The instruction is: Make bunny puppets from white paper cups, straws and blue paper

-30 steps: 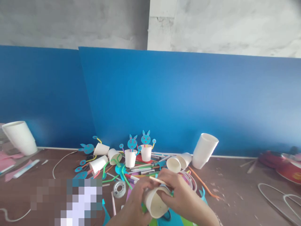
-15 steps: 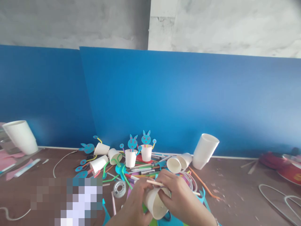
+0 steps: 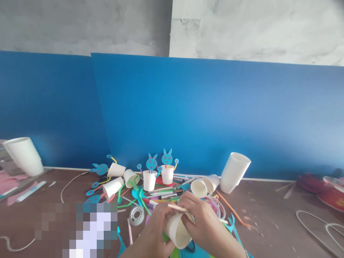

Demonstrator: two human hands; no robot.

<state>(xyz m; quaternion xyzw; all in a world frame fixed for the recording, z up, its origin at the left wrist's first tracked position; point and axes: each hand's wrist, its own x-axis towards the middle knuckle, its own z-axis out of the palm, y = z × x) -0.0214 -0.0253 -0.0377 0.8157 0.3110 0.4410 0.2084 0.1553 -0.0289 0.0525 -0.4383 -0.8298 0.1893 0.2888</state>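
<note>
A white paper cup (image 3: 180,234) is tilted on its side, its open mouth toward me. My left hand (image 3: 156,227) wraps round its left side. At its right rim my right hand (image 3: 200,216) has its fingers closed, some reaching into the mouth. A pale stick or straw (image 3: 176,208) lies across the top of the cup between both hands; which fingers grip it is hard to tell. Just beyond are markers (image 3: 166,195) in a heap, and a roll of tape (image 3: 137,216) lies left of my left hand.
Two cups with blue rabbit faces (image 3: 151,164) stand behind the markers. More decorated cups (image 3: 113,187) lie to their left. Cup stacks stand at right (image 3: 234,172) and far left (image 3: 24,156). An orange straw (image 3: 232,209), white cable (image 3: 309,229) and red object (image 3: 331,196) are at right.
My right hand has shifted very slightly up at the cup's rim, and the cup has tilted a little. Both hands keep their hold.
</note>
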